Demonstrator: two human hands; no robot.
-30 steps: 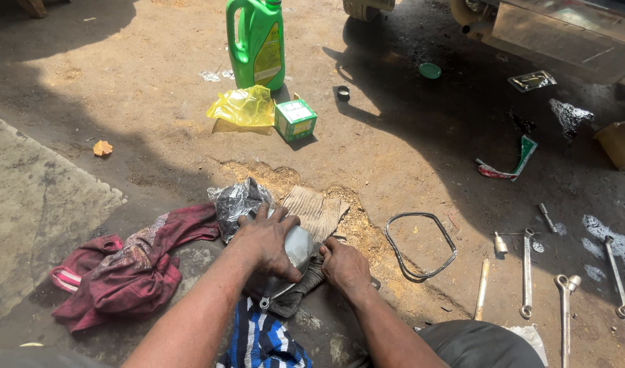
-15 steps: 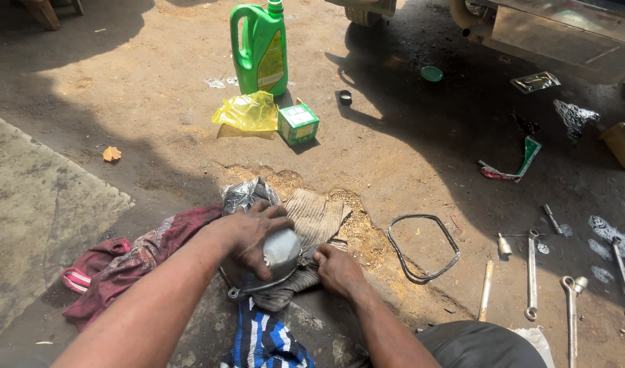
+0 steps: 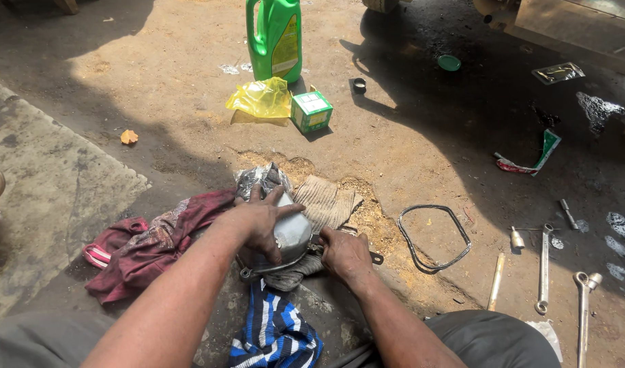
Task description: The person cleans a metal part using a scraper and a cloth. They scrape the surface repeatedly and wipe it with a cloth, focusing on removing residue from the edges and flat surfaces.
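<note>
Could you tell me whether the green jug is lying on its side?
No, the green jug stands upright on the ground behind the yellow bag.

Green jug (image 3: 275,37) with a yellow label. Crumpled yellow plastic bag (image 3: 261,99). Small box (image 3: 311,111), green and white. Round green cap (image 3: 449,63) in shadow. Dull silver-grey metal cover (image 3: 292,232) under the left hand (image 3: 261,221), its surface shiny in places. Maroon cloth (image 3: 152,242) with a pink edge. Striped cloth (image 3: 275,334), blue, white and black. Ribbed tan rag (image 3: 329,202). Black gasket loop (image 3: 432,235). Silver wrenches (image 3: 544,266). Sandy brown ground (image 3: 408,143), dark oily stains.
</note>
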